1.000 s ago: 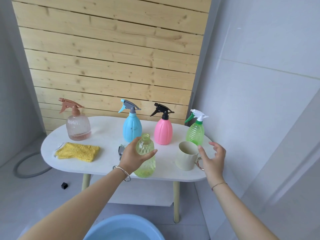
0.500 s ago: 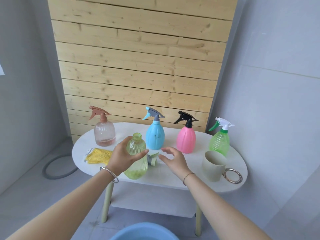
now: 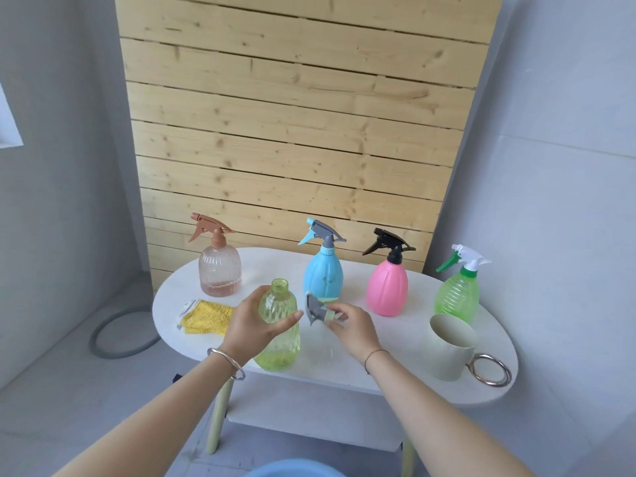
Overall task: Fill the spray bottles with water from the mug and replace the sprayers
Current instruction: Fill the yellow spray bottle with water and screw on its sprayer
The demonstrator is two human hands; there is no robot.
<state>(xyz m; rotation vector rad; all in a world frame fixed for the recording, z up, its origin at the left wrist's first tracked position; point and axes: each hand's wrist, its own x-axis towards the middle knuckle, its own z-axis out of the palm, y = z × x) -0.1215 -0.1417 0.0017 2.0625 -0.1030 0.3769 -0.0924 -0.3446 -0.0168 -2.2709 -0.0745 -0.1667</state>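
At 6 o'clock the edge cut off the blue basin (image 3: 295, 472); the right hand (image 3: 354, 333) half covered the blurred sprayer (image 3: 315, 309).

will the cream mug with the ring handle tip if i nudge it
The cream mug with a metal ring handle looks wide and straight-walled, so it would probably slide on the smooth white table, not tip. It stands near the table's edge, so a nudge might drop it.

Pale wood-slat panel (image 3: 292, 139) behind white oval table (image 3: 389, 373); grey walls (image 3: 568, 166), grey floor (image 3: 69, 390)
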